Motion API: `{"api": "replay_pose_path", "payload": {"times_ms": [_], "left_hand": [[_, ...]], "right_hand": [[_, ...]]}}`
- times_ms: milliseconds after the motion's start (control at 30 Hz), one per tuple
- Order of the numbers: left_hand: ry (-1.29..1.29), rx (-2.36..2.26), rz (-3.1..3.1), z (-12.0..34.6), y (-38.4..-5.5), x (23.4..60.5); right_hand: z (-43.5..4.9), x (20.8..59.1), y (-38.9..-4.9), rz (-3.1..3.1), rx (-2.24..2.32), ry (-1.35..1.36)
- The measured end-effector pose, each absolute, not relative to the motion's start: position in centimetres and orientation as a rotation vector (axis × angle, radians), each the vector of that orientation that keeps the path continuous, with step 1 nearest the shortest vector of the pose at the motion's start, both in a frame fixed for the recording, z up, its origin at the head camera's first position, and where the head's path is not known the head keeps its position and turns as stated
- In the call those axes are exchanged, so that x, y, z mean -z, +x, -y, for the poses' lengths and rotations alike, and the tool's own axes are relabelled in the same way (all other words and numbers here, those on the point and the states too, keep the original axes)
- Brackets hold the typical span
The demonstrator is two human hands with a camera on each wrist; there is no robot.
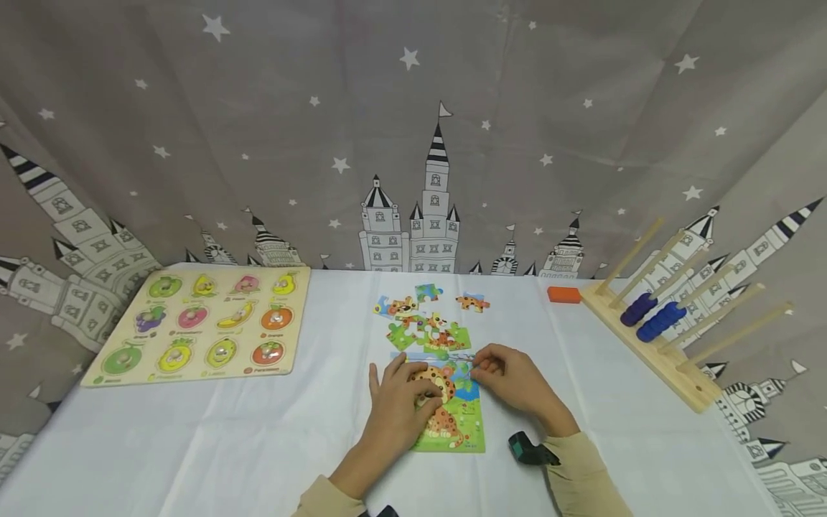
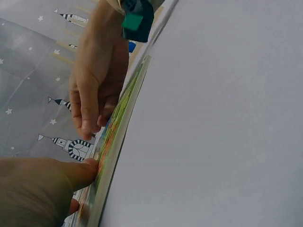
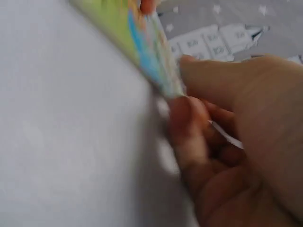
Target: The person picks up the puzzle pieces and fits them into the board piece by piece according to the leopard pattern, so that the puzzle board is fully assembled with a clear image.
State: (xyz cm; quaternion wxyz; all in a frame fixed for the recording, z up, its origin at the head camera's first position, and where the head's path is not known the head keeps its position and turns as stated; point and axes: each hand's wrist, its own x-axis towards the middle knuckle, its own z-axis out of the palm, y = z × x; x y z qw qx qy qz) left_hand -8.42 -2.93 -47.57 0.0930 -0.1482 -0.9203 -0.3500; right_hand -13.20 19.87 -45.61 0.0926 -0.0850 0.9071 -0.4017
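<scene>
A picture puzzle board (image 1: 466, 435) with a spotted leopard on green and blue lies in front of me. My left hand (image 1: 398, 402) rests over its left side, fingers spread. In the left wrist view the left thumb (image 2: 84, 174) touches the printed face. At the board's upper right corner, my right hand (image 1: 513, 379) has its fingers curled; the right wrist view shows thumb and finger pinching that corner. Just beyond the board lie joined jigsaw pieces (image 1: 452, 337) of a similar leopard picture. My hands hide part of the board.
A loose puzzle piece (image 1: 474, 303) lies behind the joined ones. To the left is a wooden fruit peg board (image 1: 194, 330). On the right stand an orange block (image 1: 564, 295) and a wooden rack (image 1: 646, 345) of pegs carrying purple rings (image 1: 638, 309) and blue rings (image 1: 661, 322).
</scene>
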Motion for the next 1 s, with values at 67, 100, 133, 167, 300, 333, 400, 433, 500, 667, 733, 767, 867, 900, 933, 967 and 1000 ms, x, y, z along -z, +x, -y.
{"api": "replay_pose_path", "payload": {"times_ms": [67, 100, 133, 167, 300, 333, 400, 433, 500, 667, 733, 767, 867, 900, 933, 967, 1000], "left_hand": [[-0.431, 1.043, 2.73, 3.0, -8.4, 47.6], [-0.429, 1.049, 2.729, 3.0, -8.3, 47.6], [-0.429, 1.051, 2.729, 3.0, -8.3, 47.6], [-0.43, 1.052, 2.731, 3.0, -8.3, 47.7], [-0.432, 1.052, 2.729, 3.1, -8.3, 47.7], [-0.432, 1.051, 2.728, 3.1, -8.3, 47.6], [-0.435, 1.05, 2.725, 3.2, -8.3, 47.6], [-0.437, 1.048, 2.726, 3.2, -8.3, 47.7], [-0.44, 1.042, 2.729, 3.2, -8.2, 47.7], [-0.448, 1.052, 2.73, 3.0, -8.0, 47.9], [-0.449, 1.064, 2.726, 2.9, -7.9, 48.0], [-0.45, 1.067, 2.724, 2.9, -7.8, 48.1], [-0.444, 1.065, 2.722, 2.9, -7.8, 48.1], [-0.442, 1.061, 2.72, 2.9, -7.8, 48.0], [-0.444, 1.053, 2.716, 2.9, -7.9, 48.0], [-0.447, 1.045, 2.716, 3.1, -8.1, 47.9], [-0.447, 1.033, 2.719, 3.2, -8.3, 47.8]], "right_hand": [[-20.0, 46.1, -14.0, -2.728, 1.245, -0.202], [-20.1, 46.4, -14.5, -2.748, 1.251, -0.188], [-20.1, 46.6, -14.9, -2.765, 1.251, -0.189], [-20.0, 46.7, -15.4, -2.782, 1.246, -0.2], [-19.5, 46.8, -16.9, -2.844, 1.171, -0.272], [-19.3, 46.7, -17.2, -2.853, 1.151, -0.287], [-19.0, 46.6, -17.7, -2.866, 1.112, -0.295], [-18.8, 46.5, -17.8, -2.868, 1.091, -0.294], [-18.4, 46.4, -18.0, -2.867, 1.052, -0.28], [-17.9, 46.2, -18.0, -2.863, 0.989, -0.243], [-17.9, 46.3, -17.9, -2.869, 0.978, -0.22], [-17.9, 46.3, -17.9, -2.865, 0.981, -0.203], [-18.0, 46.6, -17.9, -2.847, 1.069, -0.139], [-18.0, 46.7, -18.0, -2.835, 1.133, -0.116], [-18.1, 46.7, -18.0, -2.818, 1.204, -0.095], [-18.2, 46.8, -18.1, -2.793, 1.274, -0.072], [-18.2, 46.8, -18.2, -2.772, 1.34, -0.053]]}}
